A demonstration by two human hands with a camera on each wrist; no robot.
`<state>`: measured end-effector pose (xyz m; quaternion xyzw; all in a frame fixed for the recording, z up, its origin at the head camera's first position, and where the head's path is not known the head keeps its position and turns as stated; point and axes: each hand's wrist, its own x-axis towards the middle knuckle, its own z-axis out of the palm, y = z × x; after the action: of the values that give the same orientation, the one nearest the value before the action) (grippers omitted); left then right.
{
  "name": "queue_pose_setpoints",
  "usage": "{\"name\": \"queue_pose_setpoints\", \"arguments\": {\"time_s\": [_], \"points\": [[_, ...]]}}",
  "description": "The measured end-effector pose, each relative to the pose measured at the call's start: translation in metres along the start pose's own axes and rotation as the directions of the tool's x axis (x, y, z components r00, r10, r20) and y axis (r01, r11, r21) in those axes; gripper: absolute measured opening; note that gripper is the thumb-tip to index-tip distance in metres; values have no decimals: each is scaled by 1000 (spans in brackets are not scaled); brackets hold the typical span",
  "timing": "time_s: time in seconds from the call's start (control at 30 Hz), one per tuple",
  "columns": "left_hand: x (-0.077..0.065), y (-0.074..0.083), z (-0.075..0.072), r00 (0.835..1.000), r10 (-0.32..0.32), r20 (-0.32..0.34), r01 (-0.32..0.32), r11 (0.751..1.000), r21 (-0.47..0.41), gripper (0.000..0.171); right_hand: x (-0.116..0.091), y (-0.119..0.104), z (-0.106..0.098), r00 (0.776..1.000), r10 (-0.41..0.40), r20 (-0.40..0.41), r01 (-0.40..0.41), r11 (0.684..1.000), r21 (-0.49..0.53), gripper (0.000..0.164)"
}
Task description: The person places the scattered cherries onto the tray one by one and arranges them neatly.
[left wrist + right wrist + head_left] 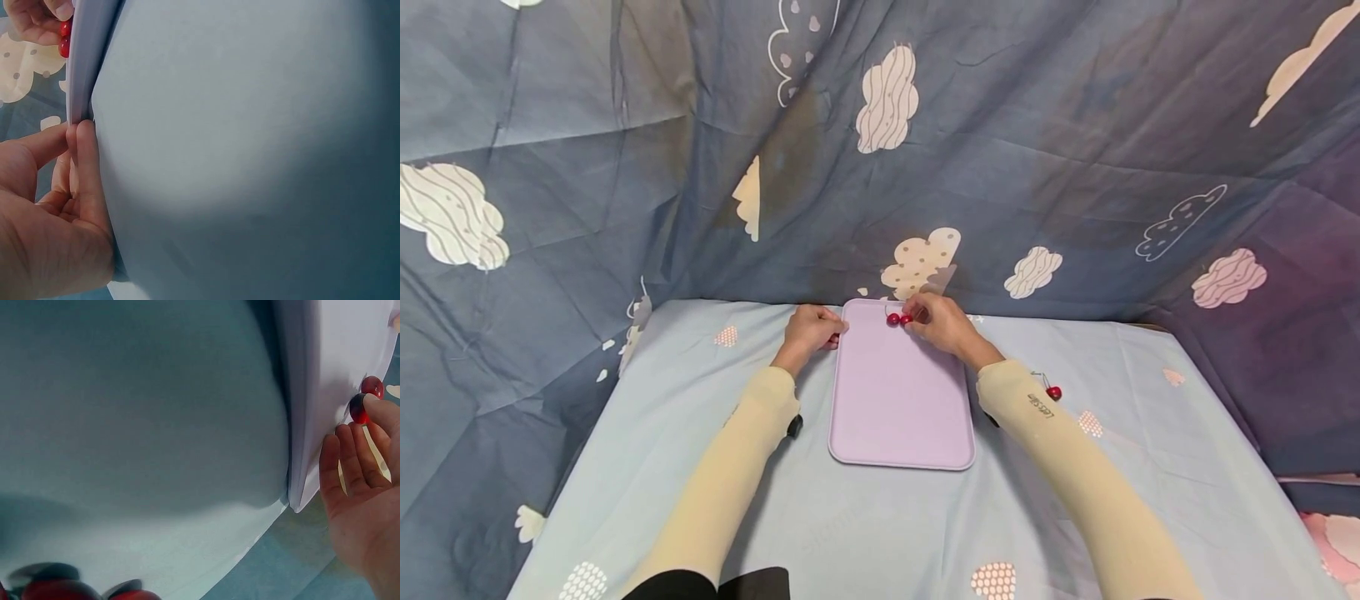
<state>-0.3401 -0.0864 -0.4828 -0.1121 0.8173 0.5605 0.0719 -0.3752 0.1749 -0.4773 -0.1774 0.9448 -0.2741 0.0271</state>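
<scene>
Within right grip (942,325), one red cherry (358,409)

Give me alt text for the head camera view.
A person's right hand pinches one of two red cherries at the far end of a lilac tray; the left hand, with something red partly hidden by it, holds the tray's left edge. Another cherry lies on pale blue cloth beside the right sleeve.

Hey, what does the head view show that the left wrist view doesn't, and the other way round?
Only the head view: the lone cherry on the cloth, both cream sleeves and the flat top of the tray. Only the left wrist view: what looks like the palm side of the left hand. Both: the tray, the left hand, the right hand and two cherries at it.
</scene>
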Motion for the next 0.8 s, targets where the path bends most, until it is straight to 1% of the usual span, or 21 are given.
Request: {"name": "queue_pose_setpoints", "arguments": {"time_s": [0.13, 0.27, 0.37, 0.5, 0.57, 0.63, 0.67, 0.73, 0.8], "points": [[0, 1, 3, 1000, -1, -1, 1, 1000, 0, 14, -6, 3, -5, 998, -48, -50, 50, 998, 29, 25], [0, -1, 7, 1000, -10, 11, 9, 1000, 21, 14, -20, 4, -13, 986, -96, -138, 102, 994, 39, 22], [0, -1, 8, 1000, -14, 15, 14, 999, 29, 13, -35, 1, -23, 977, -90, -192, 101, 994, 50, 25], [-1, 1, 7, 1000, -1, 18, 0, 999, 32, 14, -57, -6, -40, 967, -52, -250, 83, 989, 119, 36], [-2, 1, 5, 1000, 7, 21, -8, 999, 40, 15, -67, -10, -47, 966, -19, -259, 68, 982, 179, 38], [-2, 1, 4, 1000, 15, 20, -16, 999, 52, 15, -78, -14, -53, 967, 8, -254, 57, 967, 250, 38], [-3, 1, 3, 1000, 19, 17, -20, 998, 59, 15, -84, -20, -58, 971, 28, -236, 43, 955, 292, 37], [-3, 0, 2, 1000, 21, 13, -22, 997, 70, 16, -98, -30, -68, 978, 44, -202, 33, 931, 364, 34], [-3, 0, 2, 1000, 25, 9, -26, 997, 76, 16, -110, -34, -76, 984, 50, -173, 27, 907, 420, 31]]}}
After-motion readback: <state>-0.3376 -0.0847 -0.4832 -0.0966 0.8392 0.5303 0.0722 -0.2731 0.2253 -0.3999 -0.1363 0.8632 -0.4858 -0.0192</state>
